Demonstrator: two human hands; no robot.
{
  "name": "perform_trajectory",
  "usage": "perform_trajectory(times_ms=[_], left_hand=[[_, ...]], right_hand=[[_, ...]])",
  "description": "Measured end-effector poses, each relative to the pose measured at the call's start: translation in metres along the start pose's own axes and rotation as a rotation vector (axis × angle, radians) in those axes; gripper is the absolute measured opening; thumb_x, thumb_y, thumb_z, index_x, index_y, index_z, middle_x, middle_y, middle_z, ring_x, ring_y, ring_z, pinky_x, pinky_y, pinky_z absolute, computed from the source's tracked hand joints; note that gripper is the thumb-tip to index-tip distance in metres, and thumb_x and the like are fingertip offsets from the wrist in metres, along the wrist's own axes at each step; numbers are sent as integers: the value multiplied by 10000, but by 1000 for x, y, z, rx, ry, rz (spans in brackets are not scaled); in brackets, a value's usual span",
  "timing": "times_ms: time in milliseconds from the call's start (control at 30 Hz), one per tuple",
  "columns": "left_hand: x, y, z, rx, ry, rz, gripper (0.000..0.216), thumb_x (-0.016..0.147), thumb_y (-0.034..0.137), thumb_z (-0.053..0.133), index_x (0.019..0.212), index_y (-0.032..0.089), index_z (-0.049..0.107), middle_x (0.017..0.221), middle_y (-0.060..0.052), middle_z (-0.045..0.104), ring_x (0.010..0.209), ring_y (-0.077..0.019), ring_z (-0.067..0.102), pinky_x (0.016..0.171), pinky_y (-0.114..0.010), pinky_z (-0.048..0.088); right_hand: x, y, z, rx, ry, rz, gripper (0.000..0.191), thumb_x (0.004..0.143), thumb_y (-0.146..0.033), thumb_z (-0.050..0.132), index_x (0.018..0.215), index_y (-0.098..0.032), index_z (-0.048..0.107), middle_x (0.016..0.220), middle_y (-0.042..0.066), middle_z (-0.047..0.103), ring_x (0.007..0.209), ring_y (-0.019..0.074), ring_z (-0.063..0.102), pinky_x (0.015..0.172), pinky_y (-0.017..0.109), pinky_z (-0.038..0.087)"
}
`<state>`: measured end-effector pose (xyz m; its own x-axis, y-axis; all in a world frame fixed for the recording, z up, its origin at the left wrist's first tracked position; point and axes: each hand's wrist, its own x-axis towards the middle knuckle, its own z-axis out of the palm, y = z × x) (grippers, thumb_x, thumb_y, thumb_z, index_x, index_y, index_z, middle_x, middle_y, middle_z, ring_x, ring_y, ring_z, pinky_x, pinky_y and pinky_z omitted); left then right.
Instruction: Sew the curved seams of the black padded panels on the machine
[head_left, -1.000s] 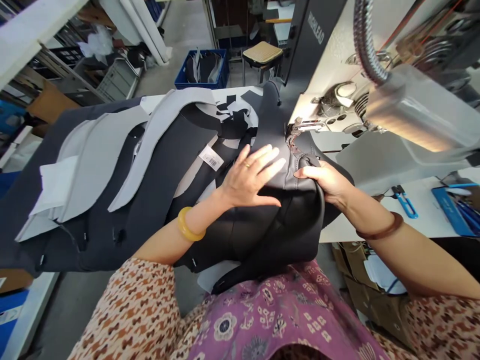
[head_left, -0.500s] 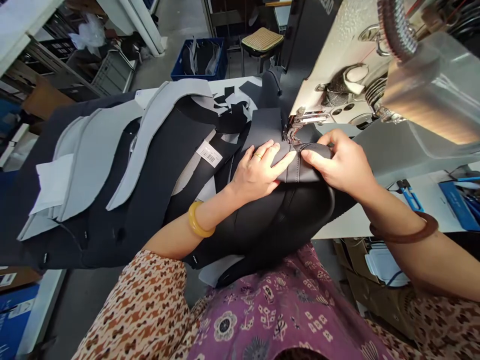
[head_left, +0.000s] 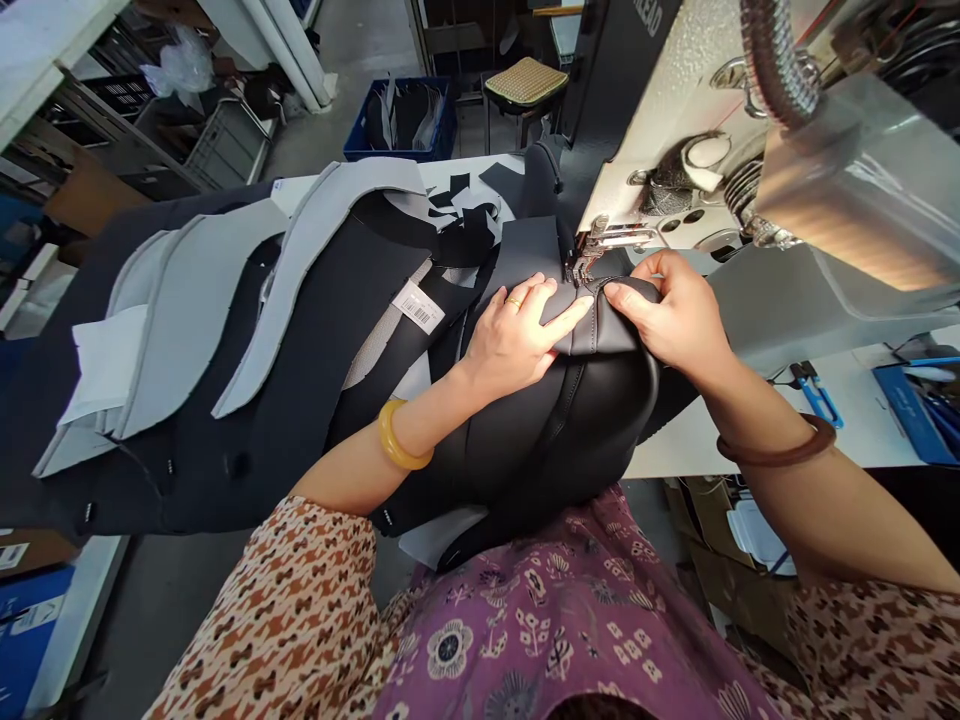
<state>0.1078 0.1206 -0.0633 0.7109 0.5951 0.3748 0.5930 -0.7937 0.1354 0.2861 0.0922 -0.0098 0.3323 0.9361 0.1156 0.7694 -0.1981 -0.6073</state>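
Under the presser foot [head_left: 582, 262] of a sewing machine [head_left: 646, 95] lies the edge of a black leather-like cover [head_left: 517, 440] with stitched seams. My left hand [head_left: 514, 335] rests flat on it, left of the foot, fingers stretched out with the index finger towards the seam. On the right side of the foot, my right hand [head_left: 679, 310] pinches the cover's folded edge between thumb and fingers. The rest of the cover hangs over the table's front edge towards my lap. A white barcode label [head_left: 418, 307] lies on black material left of my left hand.
Grey foam-backed panels [head_left: 196, 310] lie on black material at the left. Dark scraps [head_left: 469, 225] sit behind the cover. Blue thread snips [head_left: 817, 393] and a blue tray [head_left: 911, 410] are at the right. A blue crate [head_left: 401, 120] and a stool [head_left: 525, 82] stand beyond the table.
My right hand and forearm have shifted slightly left, and the cover's edge has moved a little towards the foot. My left hand has stayed almost in place.
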Motion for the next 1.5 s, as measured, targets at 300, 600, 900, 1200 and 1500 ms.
perform_trajectory(times_ms=[300, 600, 900, 1200, 1500], left_hand=[[0, 0, 1, 13, 19, 21, 535, 817, 220, 517, 1341, 300, 442, 1334, -116, 475, 1271, -299, 408, 1010, -474, 362], [0, 0, 0, 16, 41, 4, 493, 850, 226, 488, 1332, 320, 451, 1323, -118, 482, 1266, -289, 417, 1011, -468, 361], [-1, 0, 2, -12, 46, 7, 488, 849, 216, 492, 1323, 328, 460, 1313, -112, 487, 1277, -279, 403, 1023, -468, 350], [1, -4, 0, -57, 37, 9, 438, 862, 203, 497, 1284, 319, 510, 1296, -109, 497, 1278, -272, 405, 1028, -440, 365], [-11, -19, 13, -297, 163, -116, 422, 832, 232, 562, 1252, 264, 541, 1328, -90, 466, 1290, -241, 389, 1079, -433, 306]], right_hand=[[2, 0, 2, -6, -8, 8, 258, 648, -406, 572, 683, -195, 426, 607, -2, 423, 581, 131, 382, 594, 294, 362], [6, 6, 4, -32, 10, -35, 293, 666, -454, 566, 695, -191, 440, 639, 15, 463, 589, 136, 390, 585, 287, 355], [4, 9, 4, -22, 16, -75, 271, 686, -430, 559, 690, -193, 428, 631, 4, 456, 584, 128, 387, 575, 272, 336], [8, 12, 5, -19, 7, -53, 296, 693, -463, 562, 691, -188, 453, 618, 1, 446, 575, 130, 398, 569, 269, 333], [10, 25, 8, -64, 135, -81, 326, 688, -495, 529, 794, -188, 524, 794, 72, 556, 758, 213, 501, 720, 369, 406]])
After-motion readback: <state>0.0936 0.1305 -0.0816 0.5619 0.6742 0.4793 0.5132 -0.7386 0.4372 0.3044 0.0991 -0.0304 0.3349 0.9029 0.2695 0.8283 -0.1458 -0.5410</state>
